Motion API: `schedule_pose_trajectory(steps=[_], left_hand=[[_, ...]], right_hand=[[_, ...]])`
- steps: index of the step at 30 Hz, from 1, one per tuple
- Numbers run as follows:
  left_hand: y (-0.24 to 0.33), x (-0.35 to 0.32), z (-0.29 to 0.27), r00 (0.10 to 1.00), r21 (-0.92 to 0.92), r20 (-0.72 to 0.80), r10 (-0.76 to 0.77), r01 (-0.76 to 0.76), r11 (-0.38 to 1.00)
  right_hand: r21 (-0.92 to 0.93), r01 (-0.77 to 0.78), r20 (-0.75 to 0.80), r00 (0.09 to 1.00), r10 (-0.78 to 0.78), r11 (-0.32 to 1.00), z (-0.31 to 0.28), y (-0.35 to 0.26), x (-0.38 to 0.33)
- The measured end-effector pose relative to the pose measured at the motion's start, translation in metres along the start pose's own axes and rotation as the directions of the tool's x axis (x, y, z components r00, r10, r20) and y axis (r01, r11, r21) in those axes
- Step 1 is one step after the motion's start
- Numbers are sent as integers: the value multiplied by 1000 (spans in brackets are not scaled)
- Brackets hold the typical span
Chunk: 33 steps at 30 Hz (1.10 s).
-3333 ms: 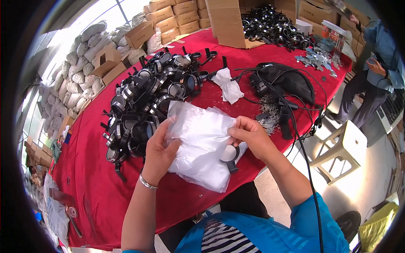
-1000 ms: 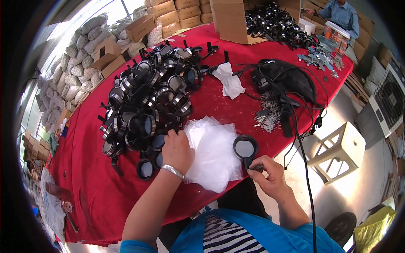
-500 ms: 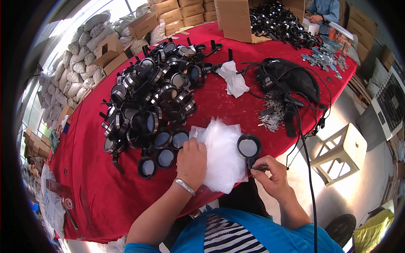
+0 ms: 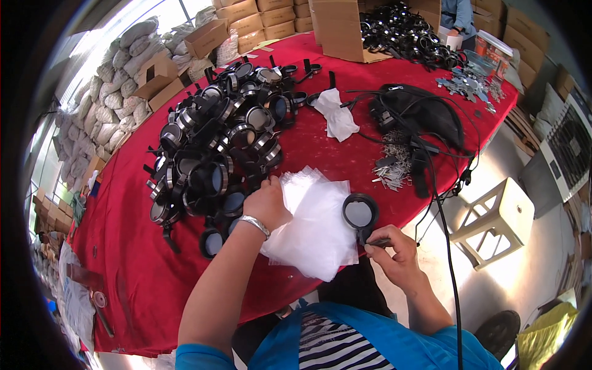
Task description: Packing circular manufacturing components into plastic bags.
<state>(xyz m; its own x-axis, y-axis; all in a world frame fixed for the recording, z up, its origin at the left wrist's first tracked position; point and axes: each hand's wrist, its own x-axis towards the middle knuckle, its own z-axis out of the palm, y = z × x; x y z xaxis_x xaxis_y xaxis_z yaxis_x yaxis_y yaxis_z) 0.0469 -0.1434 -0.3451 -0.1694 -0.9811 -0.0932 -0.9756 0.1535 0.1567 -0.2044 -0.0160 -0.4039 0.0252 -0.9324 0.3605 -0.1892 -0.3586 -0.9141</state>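
Note:
My right hand (image 4: pixel 394 251) is closed at the table's near edge, thumb and fingers pinching the short handle of a round, black-rimmed piece (image 4: pixel 359 212) with a grey disc in its ring. That ring lies over the right edge of a stack of clear, whitish plastic bags (image 4: pixel 317 228). My left hand (image 4: pixel 266 206), a silver bangle at its wrist, is over the upper left edge of the bags, beside the heap of similar black-rimmed pieces (image 4: pixel 216 139). Its fingers are curled; their tips and anything in them are hidden.
Beyond the bags are a crumpled white cloth (image 4: pixel 336 114), a black pouch (image 4: pixel 422 114) with cables, and small metal parts (image 4: pixel 393 165). A cardboard box (image 4: pixel 339 31) stands at the far edge, with another person's hand (image 4: pixel 454 31) nearby. A stool (image 4: pixel 499 222) is at the right.
My left hand has moved up and left from the bags toward the heap. The bag stack now spreads further left. My right hand still holds the black-rimmed piece in nearly the same place.

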Motion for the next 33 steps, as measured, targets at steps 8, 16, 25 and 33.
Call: schedule_pose_trajectory(steps=[8,16,25,33], left_hand=[[10,8,-10,994,132,104,17,-31,991],[4,8,-10,988,42,151,-3,-4,999],[21,34,-15,931,-83,-153,332,-347,934],[35,98,-20,918,-77,-228,325,-349,934]], right_hand=[[-9,-3,-32,999,3,1000,-7,-2,-1],[46,-24,-100,995,28,999,-18,-6,2],[88,-34,-189,981,50,996,-22,-1,1],[104,-27,-241,969,51,994,-30,-4,-2]])
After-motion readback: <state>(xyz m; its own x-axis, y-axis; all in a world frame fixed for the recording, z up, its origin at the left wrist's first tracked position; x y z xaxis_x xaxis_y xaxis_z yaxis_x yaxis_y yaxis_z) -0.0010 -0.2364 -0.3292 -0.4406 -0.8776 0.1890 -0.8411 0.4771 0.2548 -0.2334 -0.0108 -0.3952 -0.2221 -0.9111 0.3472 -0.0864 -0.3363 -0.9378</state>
